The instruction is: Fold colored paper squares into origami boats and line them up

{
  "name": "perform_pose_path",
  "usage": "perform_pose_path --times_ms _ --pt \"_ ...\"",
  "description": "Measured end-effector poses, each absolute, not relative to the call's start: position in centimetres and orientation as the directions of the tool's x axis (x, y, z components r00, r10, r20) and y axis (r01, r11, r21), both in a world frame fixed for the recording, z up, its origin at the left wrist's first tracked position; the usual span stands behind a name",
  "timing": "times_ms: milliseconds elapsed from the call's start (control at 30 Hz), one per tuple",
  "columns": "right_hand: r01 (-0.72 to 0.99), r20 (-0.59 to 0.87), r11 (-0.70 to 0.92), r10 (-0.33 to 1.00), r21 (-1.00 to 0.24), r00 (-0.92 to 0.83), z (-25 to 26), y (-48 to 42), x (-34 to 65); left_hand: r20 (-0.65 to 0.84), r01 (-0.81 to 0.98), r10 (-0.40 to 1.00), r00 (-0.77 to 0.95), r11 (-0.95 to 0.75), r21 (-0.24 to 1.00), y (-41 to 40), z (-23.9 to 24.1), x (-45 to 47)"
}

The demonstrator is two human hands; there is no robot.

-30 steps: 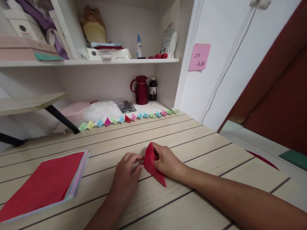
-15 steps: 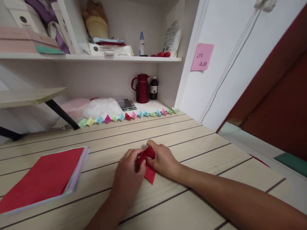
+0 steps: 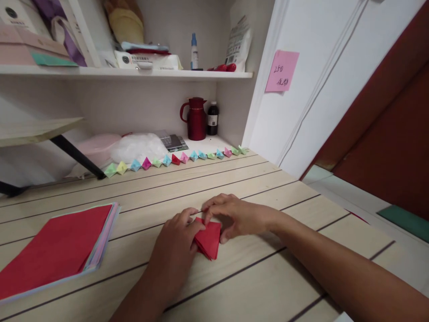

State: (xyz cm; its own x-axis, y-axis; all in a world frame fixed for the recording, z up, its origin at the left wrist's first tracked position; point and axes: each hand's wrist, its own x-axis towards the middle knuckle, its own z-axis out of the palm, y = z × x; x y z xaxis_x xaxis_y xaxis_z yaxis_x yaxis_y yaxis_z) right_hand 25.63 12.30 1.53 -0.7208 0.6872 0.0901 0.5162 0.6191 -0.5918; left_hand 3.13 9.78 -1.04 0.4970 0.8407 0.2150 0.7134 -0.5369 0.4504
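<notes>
A small piece of folded red paper (image 3: 210, 239), layered into a flat diamond-like shape, lies on the wooden table in front of me. My left hand (image 3: 177, 243) grips its left side, thumb on top and the other fingers partly hidden beyond it. On the far and right sides, my right hand (image 3: 236, 217) curls around the paper. Its index finger touches the upper part and its thumb rests at the right edge, with a gap between the two.
A stack of coloured paper (image 3: 60, 246), red on top, lies at the left. Several small folded paper pieces (image 3: 146, 163) line the table's back edge. Behind them stand a red jug (image 3: 196, 120) and a dark bottle (image 3: 212, 118). A black shelf leg (image 3: 78, 156) meets the table at left.
The red paper was pinched up between both hands and now lies flatter, showing a broad face. My right hand has loosened, its fingers spreading wider. The view has shifted slightly.
</notes>
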Motion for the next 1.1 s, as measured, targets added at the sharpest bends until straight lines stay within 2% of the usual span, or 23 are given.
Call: perform_pose_path --times_ms 133,233,400,500,567,700,900,1100 --pt "0.433 0.174 0.593 0.703 -0.679 -0.689 2.2 12.3 25.7 0.145 0.718 0.841 0.522 -0.525 0.457 9.4 -0.2 3.3" --pt "0.414 0.248 0.595 0.73 -0.689 -0.637 1.8 12.2 24.9 0.07 0.713 0.819 0.569 -0.534 0.455 8.9 0.5 3.1" --pt "0.502 0.187 0.647 0.7 -0.573 -0.689 0.5 12.1 24.1 0.053 0.637 0.737 0.673 -0.615 0.465 8.8 1.6 0.5" --pt "0.534 0.163 0.639 0.712 -0.553 -0.683 0.2 12.2 24.2 0.061 0.684 0.752 0.656 -0.627 0.372 9.5 1.8 -0.7" --pt "0.542 0.161 0.641 0.713 -0.543 -0.682 0.1 12.2 24.4 0.137 0.723 0.783 0.607 -0.616 0.313 9.9 1.8 -0.5" --pt "0.555 0.175 0.651 0.715 -0.517 -0.676 0.2 12.1 24.4 0.215 0.608 0.703 0.678 -0.7 0.374 9.9 1.6 1.0" --pt "0.486 0.173 0.701 0.645 -0.522 -0.744 0.6 12.0 24.1 0.078 0.618 0.689 0.72 -0.688 0.38 9.8 1.4 1.1" --pt "0.457 0.111 0.707 0.597 -0.539 -0.794 1.3 12.0 24.8 0.068 0.619 0.692 0.719 -0.681 0.391 9.9 1.2 0.8"
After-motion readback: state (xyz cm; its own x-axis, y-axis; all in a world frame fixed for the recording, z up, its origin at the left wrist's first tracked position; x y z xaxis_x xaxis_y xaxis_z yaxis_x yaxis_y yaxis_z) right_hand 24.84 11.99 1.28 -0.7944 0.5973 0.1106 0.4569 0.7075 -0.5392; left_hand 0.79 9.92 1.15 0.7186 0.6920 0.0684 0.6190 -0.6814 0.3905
